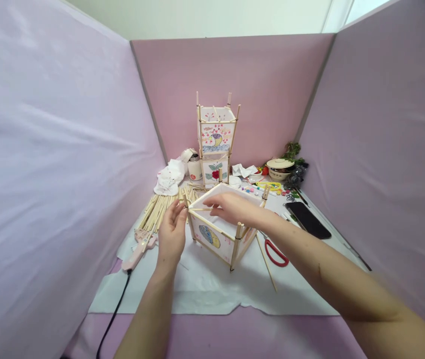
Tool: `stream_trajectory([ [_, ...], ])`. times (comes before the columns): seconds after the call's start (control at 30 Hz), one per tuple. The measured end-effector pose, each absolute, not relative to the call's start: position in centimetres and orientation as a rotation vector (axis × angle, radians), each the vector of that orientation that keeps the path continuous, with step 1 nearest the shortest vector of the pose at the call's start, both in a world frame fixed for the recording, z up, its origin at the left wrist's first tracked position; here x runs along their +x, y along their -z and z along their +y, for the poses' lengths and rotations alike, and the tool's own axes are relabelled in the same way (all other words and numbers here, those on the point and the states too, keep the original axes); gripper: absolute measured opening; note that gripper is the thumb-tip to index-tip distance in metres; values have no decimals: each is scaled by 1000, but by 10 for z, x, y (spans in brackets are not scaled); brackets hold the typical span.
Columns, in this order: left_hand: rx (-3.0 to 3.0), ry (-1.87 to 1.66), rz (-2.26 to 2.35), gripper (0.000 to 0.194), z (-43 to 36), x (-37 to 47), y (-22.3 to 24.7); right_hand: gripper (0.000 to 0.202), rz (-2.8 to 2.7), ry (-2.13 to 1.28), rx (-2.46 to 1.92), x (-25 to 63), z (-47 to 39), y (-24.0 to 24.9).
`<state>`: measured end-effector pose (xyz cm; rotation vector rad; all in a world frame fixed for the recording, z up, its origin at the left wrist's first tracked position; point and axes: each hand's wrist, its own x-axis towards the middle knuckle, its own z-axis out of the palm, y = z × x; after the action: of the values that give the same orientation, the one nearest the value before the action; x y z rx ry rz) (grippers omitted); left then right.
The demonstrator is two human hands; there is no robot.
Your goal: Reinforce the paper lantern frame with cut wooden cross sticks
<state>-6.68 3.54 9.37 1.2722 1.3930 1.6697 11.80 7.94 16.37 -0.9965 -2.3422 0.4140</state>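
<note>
A square lantern frame (212,238) of thin wooden sticks with white painted panels stands in the middle of the table, its top open. My left hand (173,227) grips its left corner post, fingers wrapped round near the top. Over the open top reaches my right hand (227,207), its fingers bent together at a thin stick (200,209) that lies by the left corner. Behind the frame rises a two-tier lantern (218,139) with painted flowers and a bird-like shape.
Loose sticks (158,212) and a pink glue gun (135,257) with a black cord lie left. Red-handled scissors (277,253), a single stick (267,263) and a black phone (307,219) lie right. A lidded bowl (280,169) and a jar (195,168) stand behind.
</note>
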Motion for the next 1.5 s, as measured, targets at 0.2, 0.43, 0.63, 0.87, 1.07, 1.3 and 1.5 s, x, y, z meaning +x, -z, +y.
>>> stream_trajectory([
  [0.2, 1142, -1632, 1395, 54, 21, -65, -98, 21, -1711, -249, -975, 196, 37, -182],
  [0.43, 1082, -1608, 1389, 64, 24, -52, -92, 21, -1879, -414, -1704, 239, -4, -100],
  [0.63, 1073, -1749, 1407, 54, 51, -46, -93, 22, -2182, -357, -2295, 195, -23, -53],
  [0.87, 1172, -1750, 1324, 37, 66, -49, -101, 17, -2084, -460, -2274, 209, -34, -47],
  [1.07, 1295, -1994, 1364, 43, 47, -49, -103, 18, -1664, -774, -2045, 259, -76, -92],
  [1.3, 2111, -1926, 1249, 31, -9, -24, -110, 27, -1687, -939, -1683, 251, -62, -213],
  [1.5, 2290, -1646, 1205, 31, -25, -2, -110, 14, -2002, -1236, -1644, 193, 34, -233],
])
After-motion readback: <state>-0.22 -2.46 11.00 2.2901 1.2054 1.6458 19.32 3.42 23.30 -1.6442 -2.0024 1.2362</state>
